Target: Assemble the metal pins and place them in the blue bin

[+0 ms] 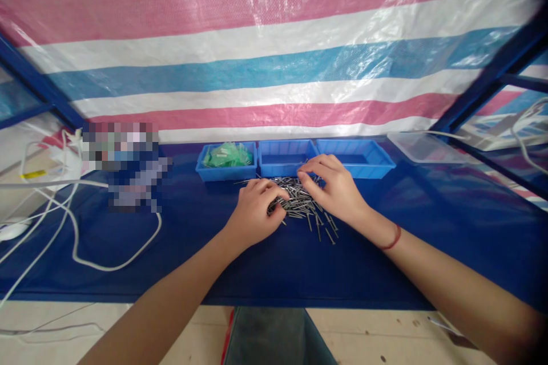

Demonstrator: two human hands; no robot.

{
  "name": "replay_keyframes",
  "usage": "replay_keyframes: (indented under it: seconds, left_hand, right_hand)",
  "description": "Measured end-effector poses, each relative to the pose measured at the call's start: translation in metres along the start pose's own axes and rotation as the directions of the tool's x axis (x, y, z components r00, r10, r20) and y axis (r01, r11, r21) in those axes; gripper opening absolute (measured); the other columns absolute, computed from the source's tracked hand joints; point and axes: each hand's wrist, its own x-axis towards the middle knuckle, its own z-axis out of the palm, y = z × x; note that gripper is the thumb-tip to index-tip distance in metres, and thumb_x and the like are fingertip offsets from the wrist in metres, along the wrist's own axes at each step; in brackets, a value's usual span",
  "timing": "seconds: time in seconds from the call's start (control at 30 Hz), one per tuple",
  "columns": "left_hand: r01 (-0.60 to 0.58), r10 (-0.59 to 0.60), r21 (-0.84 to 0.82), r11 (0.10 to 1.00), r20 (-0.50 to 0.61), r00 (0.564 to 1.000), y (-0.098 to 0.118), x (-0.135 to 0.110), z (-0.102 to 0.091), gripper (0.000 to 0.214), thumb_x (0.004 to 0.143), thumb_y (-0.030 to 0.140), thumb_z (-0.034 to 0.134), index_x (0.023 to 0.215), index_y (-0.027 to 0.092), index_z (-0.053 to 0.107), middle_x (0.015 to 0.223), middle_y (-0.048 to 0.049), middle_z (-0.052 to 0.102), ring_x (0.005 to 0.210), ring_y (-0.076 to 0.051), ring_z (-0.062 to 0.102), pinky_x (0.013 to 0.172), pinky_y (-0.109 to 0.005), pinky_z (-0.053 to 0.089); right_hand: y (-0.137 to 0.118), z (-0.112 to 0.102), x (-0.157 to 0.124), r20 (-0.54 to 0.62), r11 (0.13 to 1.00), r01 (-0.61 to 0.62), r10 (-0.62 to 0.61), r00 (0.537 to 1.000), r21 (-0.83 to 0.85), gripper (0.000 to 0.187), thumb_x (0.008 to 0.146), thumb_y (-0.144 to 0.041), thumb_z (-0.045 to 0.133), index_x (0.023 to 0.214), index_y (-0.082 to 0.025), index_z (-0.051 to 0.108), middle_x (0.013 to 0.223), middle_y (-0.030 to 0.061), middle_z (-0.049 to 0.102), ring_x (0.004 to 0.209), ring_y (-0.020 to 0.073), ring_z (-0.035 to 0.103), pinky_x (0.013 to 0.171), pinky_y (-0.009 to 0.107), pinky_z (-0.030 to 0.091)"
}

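A heap of long metal nails lies on the blue tabletop, with several strays at its near right side. My left hand rests at the heap's left edge, fingers curved and a gap between thumb and forefinger; nothing held shows in it. Above the heap's right side, my right hand has thumb and fingertips pinched together close to the front wall of the middle blue bin. A thin tip, apparently a nail, pokes up at those fingertips. My right hand hides part of the heap and the bin's corner.
Left of the middle bin, a blue bin holds green plastic bags. Another blue bin stands to the right, beside a clear plastic lid. White cables and a blurred-out patch occupy the table's left.
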Motion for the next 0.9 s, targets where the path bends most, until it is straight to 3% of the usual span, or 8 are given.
replay_keyframes:
  seconds: [0.13,0.33,0.7,0.8,0.9]
  left_hand:
    - [-0.072,0.070,0.033,0.997,0.045,0.997,0.002,-0.002,0.000,0.017,0.074,0.018,0.060,0.087,0.025,0.068,0.106,-0.0024,0.061,0.106,-0.024,0.046,0.088,-0.038,0.035]
    - [-0.180,0.168,0.122,0.976,0.105,0.980,0.004,-0.005,0.006,0.011,0.083,0.029,0.059,0.084,0.025,0.068,0.103,-0.0031,0.062,0.103,-0.023,0.045,0.082,-0.038,0.033]
    - [-0.194,0.178,0.153,0.969,0.115,0.977,0.008,-0.006,0.007,0.011,0.084,0.023,0.055,0.080,0.020,0.064,0.105,-0.0062,0.061,0.102,-0.025,0.044,0.078,-0.037,0.035]
    - [-0.196,0.185,0.135,0.971,0.088,0.979,0.007,-0.005,0.006,0.014,0.089,0.024,0.051,0.082,0.020,0.063,0.108,-0.0055,0.060,0.105,-0.024,0.044,0.082,-0.039,0.035]
    - [-0.120,0.123,0.064,0.991,-0.038,0.992,0.005,-0.001,0.004,0.015,0.092,0.026,0.047,0.088,0.020,0.060,0.109,-0.0056,0.060,0.105,-0.022,0.046,0.088,-0.038,0.036]
  right_hand:
    - [-0.006,0.001,-0.002,0.027,0.998,0.042,-0.044,0.999,0.056,0.012,0.089,-0.021,0.052,0.088,-0.019,0.064,0.088,0.0071,0.065,0.086,0.0211,0.058,0.080,0.038,0.046]
    - [-0.009,0.001,-0.004,0.061,0.994,0.060,-0.065,0.996,0.086,0.012,0.088,-0.019,0.051,0.087,-0.019,0.063,0.090,0.0068,0.065,0.086,0.0205,0.059,0.080,0.038,0.046]
    - [-0.012,0.003,-0.005,0.085,0.989,0.070,-0.081,0.993,0.128,0.013,0.088,-0.017,0.051,0.085,-0.019,0.063,0.086,0.0066,0.064,0.083,0.0194,0.057,0.079,0.037,0.045]
    - [-0.014,0.000,-0.004,0.091,0.978,-0.002,-0.018,0.996,0.209,0.014,0.089,-0.020,0.052,0.080,-0.019,0.063,0.082,0.0049,0.064,0.080,0.0182,0.057,0.077,0.035,0.044]
    - [-0.020,-0.003,-0.004,0.128,0.921,-0.160,0.122,0.984,0.355,0.018,0.089,-0.027,0.054,0.075,-0.019,0.062,0.074,0.0029,0.063,0.069,0.0152,0.055,0.065,0.030,0.043]
